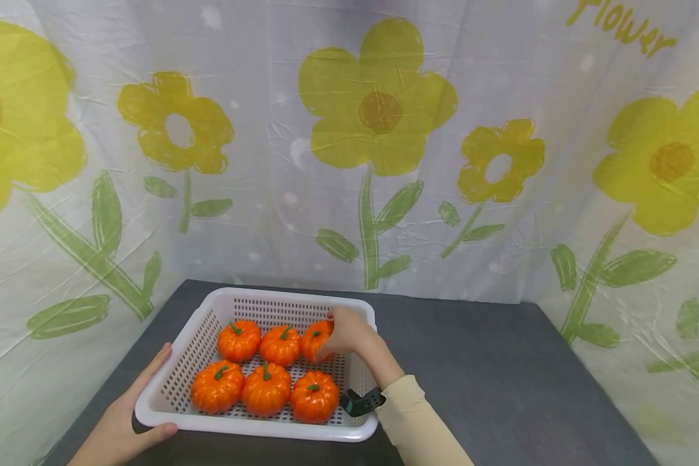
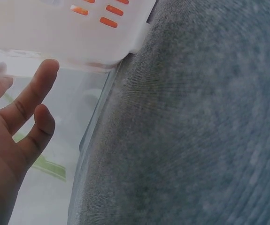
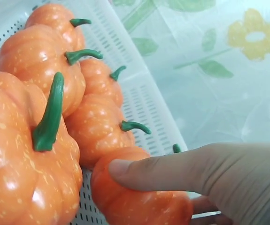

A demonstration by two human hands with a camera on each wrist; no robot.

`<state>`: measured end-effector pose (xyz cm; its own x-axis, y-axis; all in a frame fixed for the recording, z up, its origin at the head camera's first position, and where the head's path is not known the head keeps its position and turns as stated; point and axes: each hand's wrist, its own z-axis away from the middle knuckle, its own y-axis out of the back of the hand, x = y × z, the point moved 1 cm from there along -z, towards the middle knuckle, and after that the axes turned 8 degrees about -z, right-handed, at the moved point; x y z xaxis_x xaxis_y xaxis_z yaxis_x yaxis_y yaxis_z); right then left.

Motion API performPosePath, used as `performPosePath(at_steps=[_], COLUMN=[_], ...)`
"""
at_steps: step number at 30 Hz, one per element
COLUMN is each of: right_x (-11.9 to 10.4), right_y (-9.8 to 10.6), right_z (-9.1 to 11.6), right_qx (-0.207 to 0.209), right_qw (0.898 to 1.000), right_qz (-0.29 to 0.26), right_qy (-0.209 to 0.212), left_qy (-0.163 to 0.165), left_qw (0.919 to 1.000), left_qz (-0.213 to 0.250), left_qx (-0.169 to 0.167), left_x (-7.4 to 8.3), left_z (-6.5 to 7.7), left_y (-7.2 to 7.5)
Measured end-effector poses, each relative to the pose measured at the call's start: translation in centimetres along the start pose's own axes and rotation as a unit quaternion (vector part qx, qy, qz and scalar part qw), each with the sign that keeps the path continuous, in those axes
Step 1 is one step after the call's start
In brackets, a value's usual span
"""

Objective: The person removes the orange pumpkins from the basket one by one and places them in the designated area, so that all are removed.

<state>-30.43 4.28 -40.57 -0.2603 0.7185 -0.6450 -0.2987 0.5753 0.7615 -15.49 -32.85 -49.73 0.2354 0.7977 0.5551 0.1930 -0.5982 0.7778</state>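
Head view evenly lit and fairly sharp, with soft pale spots on the curtain (image 1: 279,194) and small white highlights on the pumpkins (image 1: 266,389). Left wrist view dimmer and bluish, the table (image 2: 205,122) blurred, the basket (image 2: 55,33) washed out. Right wrist view bright, hazy, the curtain soft

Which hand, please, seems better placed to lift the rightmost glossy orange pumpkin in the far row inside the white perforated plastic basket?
Probably the right hand: it grips that glossy orange pumpkin. The left hand is across, at the near left corner of the white perforated plastic basket.
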Motion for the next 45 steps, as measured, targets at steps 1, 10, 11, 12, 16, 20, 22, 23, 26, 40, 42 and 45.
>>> performPosePath(at_steps=[1, 10, 11, 12, 16, 20, 22, 23, 26, 40, 42, 45], right_x=[0.0, 0.7, 0.8, 0.8, 0.9, 1.0, 1.0, 1.0, 1.3, 4.7, 5.5, 6.7], right_y=[0.1, 1.0, 1.0, 1.1, 1.4, 1.9, 2.2, 2.4, 3.0, 6.3, 6.9, 7.6], right_z=[0.1, 0.3, 0.4, 0.4, 0.8, 1.3, 1.5, 1.7, 2.0, 3.9, 4.2, 4.6], right_qx=[0.002, 0.003, 0.003, 0.003, 0.013, 0.030, 0.035, 0.038, 0.049, 0.155, 0.177, 0.207], right_qw=[1.000, 0.997, 0.997, 0.996, 0.994, 0.991, 0.989, 0.988, 0.985, 0.966, 0.963, 0.957], right_qz=[-0.005, -0.070, -0.076, -0.082, -0.096, -0.113, -0.125, -0.130, -0.141, -0.192, -0.195, -0.197], right_qy=[0.003, 0.028, 0.032, 0.037, 0.056, 0.064, 0.069, 0.073, 0.086, 0.074, 0.064, 0.044], left_qy=[0.001, -0.004, -0.002, -0.001, 0.000, -0.001, 0.000, 0.001, 0.007, 0.017, 0.016, 0.012], left_qw=[1.0000, 1.0000, 1.0000, 1.0000, 1.0000, 1.0000, 1.0000, 1.0000, 1.0000, 0.9998, 0.9998, 0.9998], left_qz=[0.001, 0.005, 0.004, 0.002, 0.003, 0.005, 0.005, 0.004, 0.002, 0.008, 0.010, 0.013], left_qx=[-0.001, 0.003, 0.002, 0.003, 0.003, 0.007, 0.008, 0.006, -0.001, -0.012, -0.010, -0.005], left_x=[0.0, 0.0, 0.0, 0.0, 0.1, 0.0, 0.0, 0.0, -0.1, -0.2, -0.2, -0.1], left_z=[0.0, 0.1, 0.0, 0.0, 0.0, 0.0, 0.0, 0.0, -0.1, -0.1, -0.1, -0.1], left_y=[0.0, 0.1, 0.2, 0.2, 0.1, 0.0, 0.0, 0.0, 0.1, -0.2, -0.3, -0.3])
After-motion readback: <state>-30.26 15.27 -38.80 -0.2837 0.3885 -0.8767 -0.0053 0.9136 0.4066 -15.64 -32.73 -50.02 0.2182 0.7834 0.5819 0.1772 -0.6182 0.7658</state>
